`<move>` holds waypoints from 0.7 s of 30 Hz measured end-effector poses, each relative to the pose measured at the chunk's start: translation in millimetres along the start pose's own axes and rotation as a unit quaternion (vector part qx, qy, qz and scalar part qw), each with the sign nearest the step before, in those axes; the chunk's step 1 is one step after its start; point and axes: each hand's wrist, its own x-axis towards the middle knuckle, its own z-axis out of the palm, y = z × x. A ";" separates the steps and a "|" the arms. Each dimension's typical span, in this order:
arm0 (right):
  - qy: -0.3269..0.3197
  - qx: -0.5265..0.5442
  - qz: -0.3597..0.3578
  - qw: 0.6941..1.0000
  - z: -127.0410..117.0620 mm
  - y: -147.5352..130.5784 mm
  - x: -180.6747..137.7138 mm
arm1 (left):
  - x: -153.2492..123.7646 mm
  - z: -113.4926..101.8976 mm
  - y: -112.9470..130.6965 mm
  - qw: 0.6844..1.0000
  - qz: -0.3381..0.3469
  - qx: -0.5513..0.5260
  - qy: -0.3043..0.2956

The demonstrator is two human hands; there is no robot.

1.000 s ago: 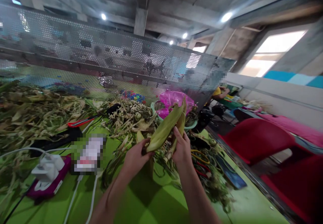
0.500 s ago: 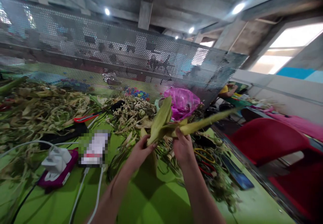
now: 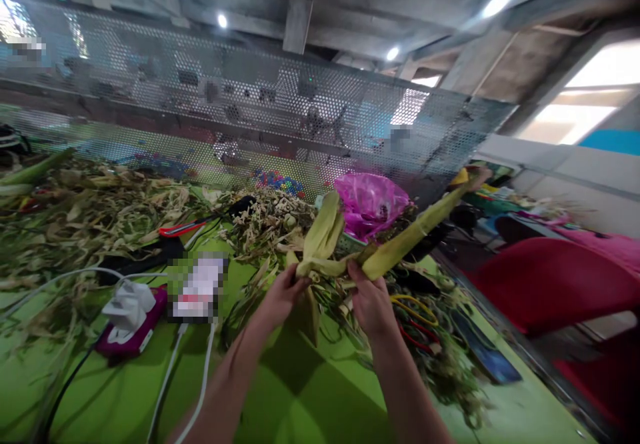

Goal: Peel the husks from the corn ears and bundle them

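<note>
A: Containers first?
B: Light green basin (image 3: 352,239), behind the hands, mostly hidden. In it, a bright pink plastic bag (image 3: 373,205), thin, glossy, crumpled. Dark patches show through (contents can't be told).
A: And the hands?
B: Left hand (image 3: 281,297): nearly closed, thumb and fingers pinching the base of a corn husk (image 3: 323,234). Right hand (image 3: 371,301): also nearly closed, gripping the husk farther along. It is up over the near part of the green table (image 3: 310,411), in front of the basin.
A: Shape of it?
B: Broad upright leaf at the left, a twisted band between the hands, then a long tapering length slanting up to the right. Yellow-green, ribbed lengthwise. One pointed flap hangs below the left hand.
A: Surroundings?
B: Left, a heap of dry husks (image 3: 95,224), curled, papery, tan to green. Middle, a knobbly pale pile (image 3: 273,221). Right, a looped yellow cord (image 3: 416,309) among stringy green scraps (image 3: 440,377). Behind, a perforated metal panel (image 3: 240,121). Near left, a purple power strip (image 3: 131,343), smooth, rounded, with a bulky white plug (image 3: 129,304).
</note>
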 end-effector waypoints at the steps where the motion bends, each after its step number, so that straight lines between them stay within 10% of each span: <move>1: -0.008 0.000 0.004 1.000 1.6 0.0 -3.6 | 0.6 -0.4 1.4 1.000 -0.001 -0.006 0.004; 13: -0.046 0.029 0.032 0.998 16.1 13.8 -3.7 | -7.7 0.9 -0.5 0.998 -0.018 -0.020 -0.060; 21: -0.026 0.105 0.047 0.993 16.0 9.1 -3.5 | -11.5 3.4 4.2 0.968 -0.188 -0.165 -0.025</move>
